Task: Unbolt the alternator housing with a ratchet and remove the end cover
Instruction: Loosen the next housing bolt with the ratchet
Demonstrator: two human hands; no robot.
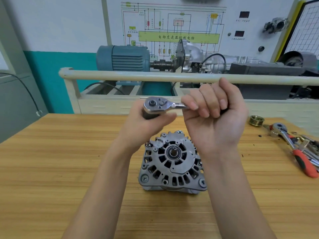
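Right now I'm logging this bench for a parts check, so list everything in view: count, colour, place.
alternator: one, grey, upright at table centre, shaft end up
ratchet: one, chrome, held in the air above the alternator
spare ratchet: one, chrome with red grip, table right edge
pulley: one, brass-coloured, far right of table
small tools: count unclear, beside the spare ratchet
table: one, light wood
motor: one, blue-grey, on the rig behind
wiring board: one, white, back wall
left hand: grips under the ratchet head
right hand: grips the ratchet handle
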